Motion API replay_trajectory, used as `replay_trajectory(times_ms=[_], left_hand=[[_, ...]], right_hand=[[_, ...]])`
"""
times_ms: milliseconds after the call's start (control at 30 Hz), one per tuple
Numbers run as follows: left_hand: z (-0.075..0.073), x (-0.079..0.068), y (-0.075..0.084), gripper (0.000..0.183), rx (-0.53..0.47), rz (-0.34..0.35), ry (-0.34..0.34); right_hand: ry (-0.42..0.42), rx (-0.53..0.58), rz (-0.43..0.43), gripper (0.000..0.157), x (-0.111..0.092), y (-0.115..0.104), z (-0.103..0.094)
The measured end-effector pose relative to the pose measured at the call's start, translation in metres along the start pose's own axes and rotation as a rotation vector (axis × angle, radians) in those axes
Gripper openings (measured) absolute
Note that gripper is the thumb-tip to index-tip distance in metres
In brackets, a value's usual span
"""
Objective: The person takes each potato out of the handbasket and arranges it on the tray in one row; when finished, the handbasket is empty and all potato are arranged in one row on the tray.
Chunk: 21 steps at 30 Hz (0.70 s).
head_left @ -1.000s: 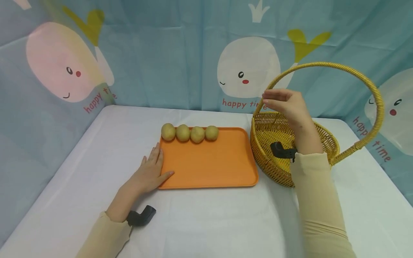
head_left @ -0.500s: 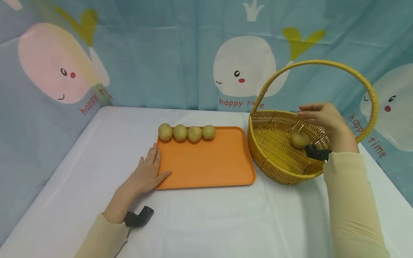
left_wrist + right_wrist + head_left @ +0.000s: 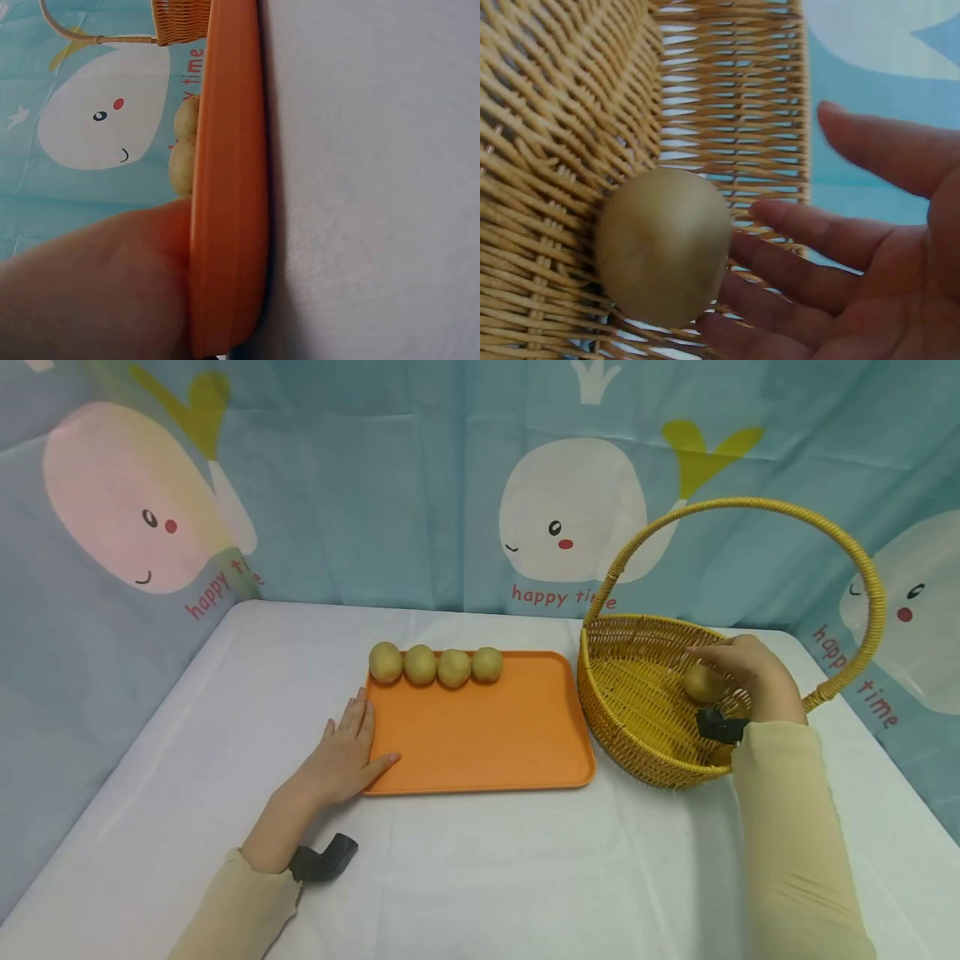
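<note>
My left hand rests along the left rim of an orange tray, fingers straight, thumb over its edge. A row of several potatoes lies along the tray's back left edge. On the right stands a round wicker basket with a tall arched handle. My right hand is down inside it. Beside that hand a potato lies against the basket wall. In the right wrist view the fingers are extended, their tips right at the potato, with the thumb spread apart. The black wrist mount hides part of the basket floor.
A white cloth covers the table. Blue printed curtains hang behind and at the sides. The basket handle arches high over the basket, and the basket stands close to the tray's right edge.
My right hand has moved right from above the basket's left part, then dropped into the basket beside the potato. My left hand stays on the tray's edge, and the row of potatoes keeps its place.
</note>
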<state>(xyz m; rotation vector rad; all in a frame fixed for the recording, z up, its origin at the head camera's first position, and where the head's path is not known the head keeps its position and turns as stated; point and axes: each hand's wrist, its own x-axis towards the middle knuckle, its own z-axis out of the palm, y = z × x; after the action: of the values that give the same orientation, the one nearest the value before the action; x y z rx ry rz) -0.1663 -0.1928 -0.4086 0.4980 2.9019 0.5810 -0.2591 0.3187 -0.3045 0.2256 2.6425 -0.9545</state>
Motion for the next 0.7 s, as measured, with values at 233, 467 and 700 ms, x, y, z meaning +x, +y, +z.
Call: replay_trajectory(times_ms=[233, 467, 700], left_hand=[[-0.001, 0.002, 0.0, 0.083, 0.006, 0.001, -0.003], [-0.001, 0.002, -0.001, 0.084, -0.001, -0.005, -0.008], [0.0, 0.001, -0.001, 0.084, -0.012, -0.012, -0.007]], right_hand=[[-0.017, -0.059, -0.004, 0.048, 0.003, 0.007, -0.001], [-0.007, -0.027, -0.02, 0.055, 0.007, 0.01, 0.002], [-0.035, -0.038, -0.053, 0.055, 0.011, 0.008, 0.006]])
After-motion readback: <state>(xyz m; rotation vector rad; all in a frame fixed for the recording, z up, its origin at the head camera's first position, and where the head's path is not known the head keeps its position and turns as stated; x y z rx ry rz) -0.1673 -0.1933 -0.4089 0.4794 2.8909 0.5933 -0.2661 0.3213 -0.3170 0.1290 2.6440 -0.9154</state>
